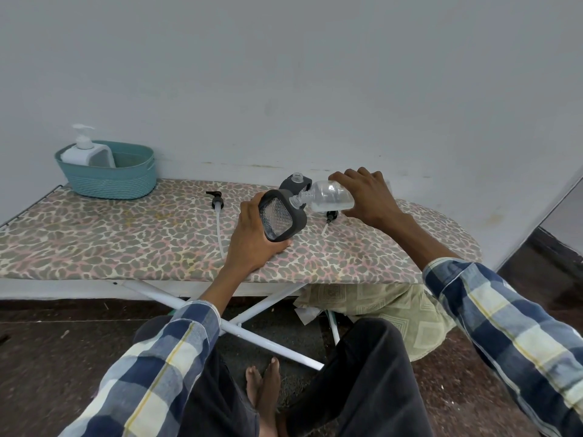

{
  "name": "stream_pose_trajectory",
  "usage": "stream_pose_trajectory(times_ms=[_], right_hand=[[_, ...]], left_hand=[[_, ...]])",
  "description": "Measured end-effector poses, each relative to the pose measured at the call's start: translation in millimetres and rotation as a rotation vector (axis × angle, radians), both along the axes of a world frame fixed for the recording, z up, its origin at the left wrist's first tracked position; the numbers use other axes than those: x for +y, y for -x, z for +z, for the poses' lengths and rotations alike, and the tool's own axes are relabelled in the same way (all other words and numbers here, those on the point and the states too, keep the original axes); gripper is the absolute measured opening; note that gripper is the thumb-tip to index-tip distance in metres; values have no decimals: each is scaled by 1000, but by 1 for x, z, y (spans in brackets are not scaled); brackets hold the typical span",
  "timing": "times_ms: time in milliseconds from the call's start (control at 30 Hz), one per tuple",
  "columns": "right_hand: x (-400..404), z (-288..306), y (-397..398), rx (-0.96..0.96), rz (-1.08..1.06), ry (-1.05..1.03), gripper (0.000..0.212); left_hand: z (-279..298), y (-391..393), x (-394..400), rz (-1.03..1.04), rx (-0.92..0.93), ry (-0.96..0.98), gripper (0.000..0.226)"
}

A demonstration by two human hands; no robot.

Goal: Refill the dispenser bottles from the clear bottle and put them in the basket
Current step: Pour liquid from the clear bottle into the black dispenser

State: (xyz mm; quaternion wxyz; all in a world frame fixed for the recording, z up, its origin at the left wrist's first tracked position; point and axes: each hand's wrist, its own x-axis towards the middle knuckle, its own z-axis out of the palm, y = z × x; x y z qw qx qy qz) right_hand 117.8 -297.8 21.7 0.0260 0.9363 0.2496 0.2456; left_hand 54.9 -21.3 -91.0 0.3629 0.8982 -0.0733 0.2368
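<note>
My left hand [252, 238] grips a dark-framed dispenser bottle [282, 215] with a patterned clear face, tilted on the ironing board [126, 234]. My right hand [366, 193] holds the clear bottle [328, 196] on its side, its neck against the dispenser's opening. A second dark dispenser bottle [295, 183] with no pump stands just behind. Two black pumps with white tubes lie on the board, one [217, 205] to the left, one [329, 217] under the clear bottle. The teal basket [123, 179] at the far left holds a white pump bottle [85, 151].
The board has a leopard-print cover and stands against a pale wall; its white crossed legs [252, 332] show below. A patterned cloth [388, 307] hangs under the right end. My knees and bare feet are close to the front edge.
</note>
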Motion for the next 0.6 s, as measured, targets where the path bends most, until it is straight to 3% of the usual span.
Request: stream_pose_trajectory(times_ms=[600], right_hand=[[0,6,-1,-8,4,32,75]], left_hand=[[0,0,0,-5,5,7,121]])
